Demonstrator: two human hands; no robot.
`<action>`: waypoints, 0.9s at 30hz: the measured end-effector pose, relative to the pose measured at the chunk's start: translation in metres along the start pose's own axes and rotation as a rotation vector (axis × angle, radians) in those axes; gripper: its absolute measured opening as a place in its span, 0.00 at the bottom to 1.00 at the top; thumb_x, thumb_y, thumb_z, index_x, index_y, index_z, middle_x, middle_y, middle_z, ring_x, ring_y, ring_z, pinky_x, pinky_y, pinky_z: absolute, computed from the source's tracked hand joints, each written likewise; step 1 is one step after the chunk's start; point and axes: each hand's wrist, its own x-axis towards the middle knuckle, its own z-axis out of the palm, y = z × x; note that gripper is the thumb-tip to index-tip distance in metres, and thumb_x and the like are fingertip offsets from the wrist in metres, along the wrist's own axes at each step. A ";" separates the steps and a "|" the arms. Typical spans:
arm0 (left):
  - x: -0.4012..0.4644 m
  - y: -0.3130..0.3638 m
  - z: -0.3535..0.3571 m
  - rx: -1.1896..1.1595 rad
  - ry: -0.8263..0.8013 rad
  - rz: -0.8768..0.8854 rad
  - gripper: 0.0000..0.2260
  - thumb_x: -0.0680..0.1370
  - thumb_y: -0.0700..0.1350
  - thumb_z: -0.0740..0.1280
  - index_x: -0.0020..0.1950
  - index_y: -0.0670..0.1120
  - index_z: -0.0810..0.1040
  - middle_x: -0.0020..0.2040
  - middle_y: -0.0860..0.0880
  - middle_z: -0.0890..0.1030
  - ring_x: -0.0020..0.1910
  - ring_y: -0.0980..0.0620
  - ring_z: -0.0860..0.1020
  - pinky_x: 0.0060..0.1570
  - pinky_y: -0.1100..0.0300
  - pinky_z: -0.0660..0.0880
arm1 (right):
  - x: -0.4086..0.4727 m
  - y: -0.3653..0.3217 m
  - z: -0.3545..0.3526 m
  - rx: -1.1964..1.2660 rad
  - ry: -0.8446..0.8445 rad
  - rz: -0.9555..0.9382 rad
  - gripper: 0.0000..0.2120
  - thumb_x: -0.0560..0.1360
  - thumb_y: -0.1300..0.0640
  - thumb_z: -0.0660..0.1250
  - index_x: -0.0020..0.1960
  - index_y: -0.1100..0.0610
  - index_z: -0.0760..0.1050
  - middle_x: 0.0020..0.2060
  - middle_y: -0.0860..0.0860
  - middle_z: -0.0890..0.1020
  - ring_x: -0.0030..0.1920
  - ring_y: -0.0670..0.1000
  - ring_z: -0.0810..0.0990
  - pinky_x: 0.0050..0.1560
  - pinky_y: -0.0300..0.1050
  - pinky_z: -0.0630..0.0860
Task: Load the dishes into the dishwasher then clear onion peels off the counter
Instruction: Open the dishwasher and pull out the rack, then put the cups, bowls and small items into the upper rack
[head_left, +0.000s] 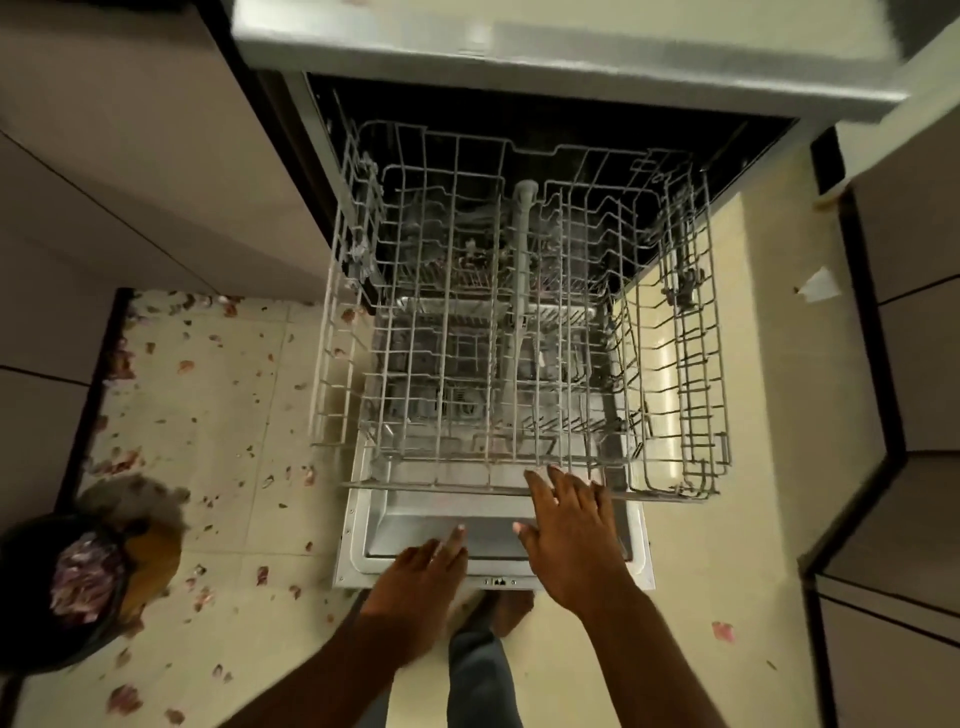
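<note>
Pale floor tiles (223, 415) lie strewn with pinkish onion peels (124, 699). Both pulled-out white wire dishwasher racks (519, 322) look empty, so loading seems unstarted. Right hand (566, 525), fingers spread, touches the near rail; left hand (423, 569) hovers, fingers straight.

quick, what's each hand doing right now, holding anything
Left hand: open, fingers straight, holding nothing, over the dishwasher door.
Right hand: open, fingers spread, holding nothing, at the rack front edge.

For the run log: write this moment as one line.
dishwasher door open | white wire rack pulled out, no dishes | left hand open above door | right hand open at rack front | onion peels on floor
</note>
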 end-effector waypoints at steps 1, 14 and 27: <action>-0.016 -0.002 0.003 0.005 -0.012 -0.005 0.36 0.81 0.37 0.64 0.85 0.48 0.49 0.85 0.48 0.40 0.83 0.43 0.52 0.81 0.47 0.55 | -0.008 -0.003 -0.002 0.022 -0.011 -0.008 0.34 0.85 0.40 0.58 0.85 0.47 0.46 0.85 0.54 0.48 0.84 0.59 0.44 0.81 0.60 0.42; -0.137 0.040 -0.100 -0.105 0.114 -0.157 0.28 0.85 0.45 0.61 0.84 0.49 0.56 0.85 0.48 0.43 0.80 0.45 0.61 0.77 0.49 0.64 | -0.114 -0.044 -0.064 0.203 0.076 -0.119 0.39 0.84 0.46 0.63 0.85 0.45 0.41 0.85 0.54 0.43 0.84 0.60 0.43 0.82 0.61 0.47; -0.190 0.031 -0.199 -0.142 0.565 -0.196 0.31 0.84 0.51 0.62 0.84 0.49 0.53 0.85 0.47 0.46 0.83 0.46 0.56 0.80 0.49 0.60 | -0.134 -0.110 -0.131 0.094 0.225 -0.305 0.39 0.84 0.45 0.62 0.84 0.42 0.40 0.84 0.52 0.40 0.83 0.59 0.40 0.80 0.61 0.41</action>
